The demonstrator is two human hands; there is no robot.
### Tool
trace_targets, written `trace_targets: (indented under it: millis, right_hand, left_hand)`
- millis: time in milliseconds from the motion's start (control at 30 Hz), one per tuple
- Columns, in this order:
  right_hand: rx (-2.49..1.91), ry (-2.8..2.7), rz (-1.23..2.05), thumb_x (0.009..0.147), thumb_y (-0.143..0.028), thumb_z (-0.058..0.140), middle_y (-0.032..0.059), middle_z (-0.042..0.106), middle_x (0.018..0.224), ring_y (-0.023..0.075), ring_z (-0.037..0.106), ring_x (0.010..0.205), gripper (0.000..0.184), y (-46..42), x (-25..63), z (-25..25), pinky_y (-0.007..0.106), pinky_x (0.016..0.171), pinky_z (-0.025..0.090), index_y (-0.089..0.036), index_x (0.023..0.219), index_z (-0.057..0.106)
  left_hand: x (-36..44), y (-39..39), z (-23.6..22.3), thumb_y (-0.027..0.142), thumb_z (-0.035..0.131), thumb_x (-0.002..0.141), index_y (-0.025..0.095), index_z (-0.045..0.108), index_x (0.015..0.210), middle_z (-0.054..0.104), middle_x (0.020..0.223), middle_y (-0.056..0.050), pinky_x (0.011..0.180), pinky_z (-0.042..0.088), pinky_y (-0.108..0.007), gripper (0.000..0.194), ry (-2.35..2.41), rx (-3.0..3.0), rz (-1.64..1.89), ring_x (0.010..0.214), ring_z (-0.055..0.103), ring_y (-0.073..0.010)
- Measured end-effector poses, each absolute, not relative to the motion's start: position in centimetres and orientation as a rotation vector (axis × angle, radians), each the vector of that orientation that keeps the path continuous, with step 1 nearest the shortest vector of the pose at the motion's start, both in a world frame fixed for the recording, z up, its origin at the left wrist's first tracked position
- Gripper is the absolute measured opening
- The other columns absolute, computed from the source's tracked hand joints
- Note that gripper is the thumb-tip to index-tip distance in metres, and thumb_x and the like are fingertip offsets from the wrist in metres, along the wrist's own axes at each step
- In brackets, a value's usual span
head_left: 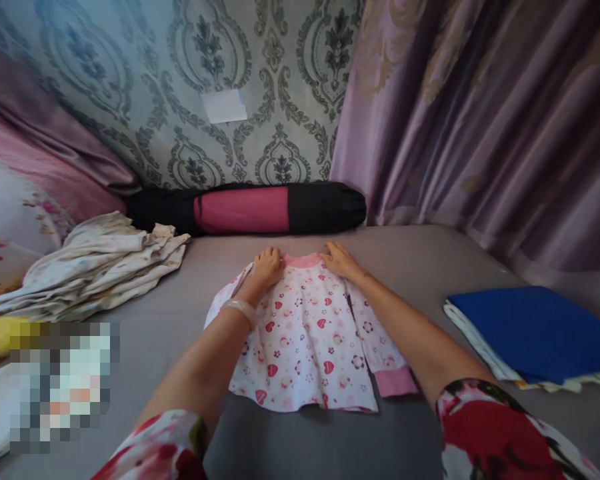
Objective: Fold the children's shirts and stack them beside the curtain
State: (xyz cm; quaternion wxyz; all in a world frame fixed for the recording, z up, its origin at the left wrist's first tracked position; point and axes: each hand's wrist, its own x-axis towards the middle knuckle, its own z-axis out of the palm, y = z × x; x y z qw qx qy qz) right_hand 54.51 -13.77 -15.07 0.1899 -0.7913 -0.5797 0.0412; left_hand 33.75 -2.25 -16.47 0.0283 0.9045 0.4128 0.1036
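A small white child's top (305,333) with pink hearts, a pink collar and pink cuffs lies spread flat on a grey surface (410,267). My left hand (267,265) rests on its left shoulder, fingers curled down against the cloth. My right hand (340,260) lies flat on the right shoulder near the collar, fingers stretched out. A pale bangle (240,309) circles my left wrist. One sleeve (380,347) is folded down along the right side.
A pile of pale clothes (95,267) lies at the left. A black and pink rolled bag (245,208) rests against the patterned wall. A blue folder (535,330) on papers sits at the right. Purple curtains (480,120) hang behind.
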Motion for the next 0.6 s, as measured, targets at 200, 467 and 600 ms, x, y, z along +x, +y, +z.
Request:
trace_targets:
  millis: [200,467,600]
  right_hand:
    - [-2.368,-1.087,0.434,0.093,-0.032,0.041,0.0081,0.069,0.084,0.0160,0.063,0.072,0.033,-20.8,58.6,-14.2,0.026,0.067,0.045,-0.011,0.115,0.055]
    - [-2.007,-1.699,0.554,0.084,-0.028,0.054,0.0024,0.061,0.083,0.0138,0.055,0.075,0.012,-34.7,52.8,-12.0,0.025,0.069,0.042,-0.017,0.083,0.060]
    - [-1.913,-2.016,0.712,0.070,-0.036,0.072,0.0044,0.056,0.102,0.0184,0.051,0.092,0.037,-38.6,49.9,-11.3,0.028,0.078,0.041,-0.020,0.099,0.058]
  left_hand:
    - [36.2,-5.4,-15.0,0.019,0.042,0.089,0.015,0.053,0.119,0.054,0.123,-0.014,0.093,0.038,-0.039,0.033,0.944,2.808,0.394,0.114,0.050,-0.0264]
    - [43.2,-10.5,-18.4,0.011,0.044,0.082,0.015,0.064,0.093,0.065,0.098,-0.009,0.091,0.046,-0.035,0.023,0.361,2.658,0.607,0.096,0.059,-0.0205]
    - [44.7,-11.8,-19.8,0.010,0.046,0.081,0.016,0.065,0.093,0.067,0.096,-0.008,0.092,0.046,-0.036,0.023,0.426,2.499,0.785,0.095,0.060,-0.0195]
